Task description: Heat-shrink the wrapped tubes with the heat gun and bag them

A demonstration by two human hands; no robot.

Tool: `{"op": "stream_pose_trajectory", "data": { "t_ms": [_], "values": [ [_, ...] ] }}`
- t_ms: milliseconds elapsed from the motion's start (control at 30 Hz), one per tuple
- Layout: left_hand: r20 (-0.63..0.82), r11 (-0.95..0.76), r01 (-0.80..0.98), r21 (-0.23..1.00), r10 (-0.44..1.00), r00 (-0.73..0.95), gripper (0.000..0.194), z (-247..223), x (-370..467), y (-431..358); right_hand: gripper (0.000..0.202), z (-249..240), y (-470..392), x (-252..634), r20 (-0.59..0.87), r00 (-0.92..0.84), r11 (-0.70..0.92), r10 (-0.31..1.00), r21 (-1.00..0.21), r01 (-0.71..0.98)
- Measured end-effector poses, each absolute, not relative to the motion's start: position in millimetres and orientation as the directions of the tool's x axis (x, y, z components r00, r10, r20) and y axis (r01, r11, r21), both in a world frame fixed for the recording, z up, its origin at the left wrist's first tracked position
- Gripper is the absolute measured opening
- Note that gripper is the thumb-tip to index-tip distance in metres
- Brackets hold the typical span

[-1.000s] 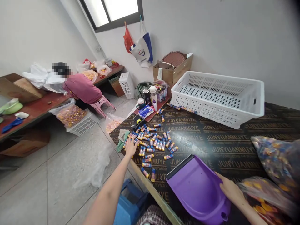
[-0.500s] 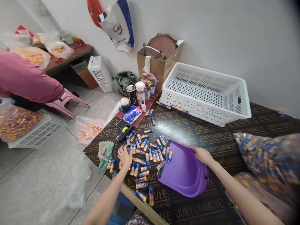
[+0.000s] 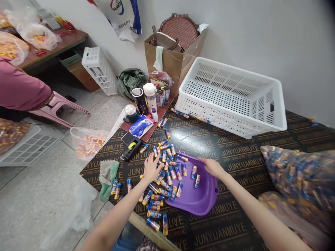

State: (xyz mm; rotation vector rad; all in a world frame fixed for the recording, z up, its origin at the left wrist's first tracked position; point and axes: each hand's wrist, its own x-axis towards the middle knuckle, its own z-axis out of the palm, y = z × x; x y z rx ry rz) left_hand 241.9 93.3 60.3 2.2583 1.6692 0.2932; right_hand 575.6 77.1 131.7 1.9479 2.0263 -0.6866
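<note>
My left hand (image 3: 150, 170) lies over a spread of small blue-and-yellow tubes (image 3: 153, 214), its fingers apart and touching some of them. Several tubes sit inside a purple dustpan (image 3: 200, 202), and others crowd its front edge. My right hand (image 3: 215, 168) grips the dustpan's far rim, thumb and fingers closed on it; part of the grip is hidden. The pan rests on the black printed tabletop (image 3: 222, 228) with its mouth facing the tubes. Left of my left hand are a tape dispenser (image 3: 132, 148) and a grey-green cloth (image 3: 109, 177).
A white plastic crate (image 3: 220, 116) stands at the back. Bottles (image 3: 150, 96), a cup (image 3: 131, 113) and a blue packet (image 3: 141, 126) stand at the far left corner. Bags of tubes (image 3: 298, 177) bulge at the right. Another person's pink sleeve (image 3: 23, 87) shows at left.
My left hand has moved right, pushing tubes toward and into the dustpan. More tubes now lie inside it. The pan has shifted slightly left, and the camera view has turned.
</note>
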Motion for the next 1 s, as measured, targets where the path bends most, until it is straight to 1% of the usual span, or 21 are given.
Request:
{"op": "stream_pose_trajectory", "data": {
  "t_ms": [133,233,367,400,467,500,533,567,600,633,667,700,733,767,833,867,900,967,1000],
  "values": [
    [-0.055,-0.299,0.835,0.462,0.930,0.364,0.055,63,277,84,0.064,128,76,560,-0.484,-0.075,-0.016,0.872,-0.180,0.983],
    [-0.122,-0.316,0.772,0.552,0.885,0.449,0.057,67,302,78,0.066,127,73,558,-0.480,-0.063,-0.034,0.875,-0.191,0.981],
    [-0.207,-0.298,0.725,0.621,0.830,0.518,0.061,77,343,51,0.066,131,62,562,-0.480,-0.050,-0.065,0.876,-0.218,0.974],
    [-0.226,-0.313,0.697,0.645,0.794,0.565,0.062,81,352,42,0.067,133,57,565,-0.482,-0.047,-0.071,0.875,-0.224,0.972],
    [-0.231,-0.385,0.584,0.715,0.659,0.716,0.062,88,364,27,0.067,135,39,571,-0.488,-0.032,-0.104,0.872,-0.249,0.963],
    [-0.206,-0.419,0.521,0.743,0.598,0.775,0.061,92,365,24,0.067,135,27,575,-0.495,-0.017,-0.138,0.869,-0.276,0.951],
    [-0.167,-0.447,0.481,0.754,0.579,0.798,0.057,95,361,26,0.067,134,13,581,-0.502,-0.005,-0.180,0.865,-0.319,0.931],
    [-0.123,-0.463,0.484,0.743,0.616,0.778,0.051,98,354,32,0.065,133,-2,587,-0.512,-0.002,-0.222,0.859,-0.376,0.900],
    [-0.079,-0.458,0.532,0.712,0.701,0.709,0.044,100,343,44,0.062,132,-16,595,-0.524,-0.013,-0.256,0.852,-0.439,0.861],
    [-0.028,-0.417,0.623,0.661,0.817,0.576,0.038,100,329,60,0.057,130,-29,603,-0.537,-0.037,-0.277,0.843,-0.493,0.825],
    [0.021,-0.335,0.729,0.597,0.915,0.403,0.036,99,313,78,0.051,128,-38,613,-0.548,-0.062,-0.285,0.834,-0.526,0.801],
    [0.072,-0.228,0.816,0.531,0.972,0.224,0.036,96,298,97,0.044,127,-41,622,-0.556,-0.078,-0.288,0.828,-0.539,0.791],
    [0.122,-0.105,0.879,0.466,0.991,0.054,0.040,92,283,114,0.040,126,-37,632,-0.559,-0.075,-0.292,0.826,-0.538,0.791],
    [0.154,-0.016,0.915,0.403,0.987,-0.050,0.045,86,271,128,0.041,126,-26,642,-0.543,-0.050,-0.288,0.838,-0.520,0.804],
    [0.173,0.048,0.951,0.305,0.979,-0.104,0.054,74,255,146,0.054,127,17,655,-0.437,0.040,-0.258,0.899,-0.452,0.854],
    [0.172,0.055,0.961,0.270,0.980,-0.104,0.057,69,253,150,0.059,129,48,659,-0.318,0.079,-0.202,0.945,-0.374,0.905],
    [0.171,0.057,0.967,0.248,0.980,-0.102,0.058,63,252,151,0.061,132,81,661,-0.209,0.112,-0.167,0.972,-0.267,0.949],
    [0.180,0.071,0.969,0.239,0.977,-0.116,0.056,55,257,149,0.060,136,149,658,-0.056,0.152,-0.155,0.987,-0.063,0.986],
    [0.182,0.064,0.967,0.247,0.977,-0.112,0.055,53,261,146,0.059,136,180,655,-0.019,0.162,-0.163,0.987,-0.039,0.986]
  ]
}}
